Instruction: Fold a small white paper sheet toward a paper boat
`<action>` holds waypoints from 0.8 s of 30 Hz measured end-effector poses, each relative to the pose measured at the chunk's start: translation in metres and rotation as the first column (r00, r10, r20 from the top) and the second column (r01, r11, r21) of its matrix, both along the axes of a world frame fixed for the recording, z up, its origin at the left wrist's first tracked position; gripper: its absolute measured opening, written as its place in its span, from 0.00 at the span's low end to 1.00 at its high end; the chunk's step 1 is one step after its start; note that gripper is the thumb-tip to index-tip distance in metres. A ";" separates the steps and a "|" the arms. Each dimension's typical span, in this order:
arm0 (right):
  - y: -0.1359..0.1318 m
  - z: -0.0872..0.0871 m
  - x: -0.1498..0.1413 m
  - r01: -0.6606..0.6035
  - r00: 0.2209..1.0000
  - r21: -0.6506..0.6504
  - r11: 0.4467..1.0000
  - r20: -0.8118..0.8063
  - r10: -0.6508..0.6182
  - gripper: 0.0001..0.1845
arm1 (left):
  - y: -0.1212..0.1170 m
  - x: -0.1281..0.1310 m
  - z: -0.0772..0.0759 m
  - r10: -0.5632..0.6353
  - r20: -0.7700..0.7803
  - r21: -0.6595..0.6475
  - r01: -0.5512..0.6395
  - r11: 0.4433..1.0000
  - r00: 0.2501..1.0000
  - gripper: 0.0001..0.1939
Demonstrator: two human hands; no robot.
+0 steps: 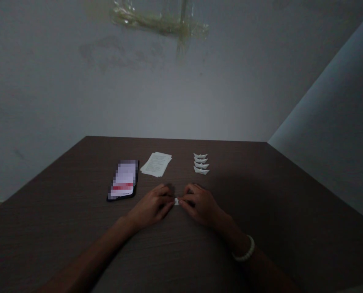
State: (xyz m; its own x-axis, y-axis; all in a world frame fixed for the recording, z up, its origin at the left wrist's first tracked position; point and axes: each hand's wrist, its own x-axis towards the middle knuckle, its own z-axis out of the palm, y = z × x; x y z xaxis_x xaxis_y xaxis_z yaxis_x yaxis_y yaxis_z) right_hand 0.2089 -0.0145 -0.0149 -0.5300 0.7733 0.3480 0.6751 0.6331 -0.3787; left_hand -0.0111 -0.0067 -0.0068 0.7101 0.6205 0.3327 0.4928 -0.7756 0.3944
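**Small paper pinched between both hands at mid-table**

Pressing a small white piece of paper (177, 201) against the dark wooden table (291, 211), I have my left hand (152, 206) and my right hand (199, 203) meeting over it, fingertips closed on its two ends. Only a sliver of the paper shows between my fingers; its fold I cannot tell. A white bead bracelet (245, 251) sits on my right wrist.

Beyond my hands, a stack of paper sheets (156, 164) lies near, and a row of four folded paper boats (201, 164) lies just to the right of it, apart from the stack. A phone (124, 180) rests to the left, close to my left hand. The table's far edge meets the grey wall (77, 81). Open tabletop spreads wide to my right and left, out to the side edges.
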 end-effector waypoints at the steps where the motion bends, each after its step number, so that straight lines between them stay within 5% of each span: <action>1: 0.000 0.000 -0.001 0.016 1.000 -0.009 1.000 -0.003 -0.016 0.08 | 0.000 0.001 -0.001 0.013 0.014 -0.010 -0.013 1.000 1.000 0.11; 15: 0.006 -0.006 -0.006 0.021 0.985 -0.090 0.996 -0.168 -0.036 0.08 | 0.002 0.001 -0.006 0.155 0.049 -0.065 -0.151 0.986 0.987 0.04; 24: 0.007 -0.011 -0.009 -0.070 0.957 -0.028 0.997 -0.283 0.059 0.02 | 0.004 0.000 -0.005 0.073 0.156 -0.052 -0.066 0.996 0.985 0.04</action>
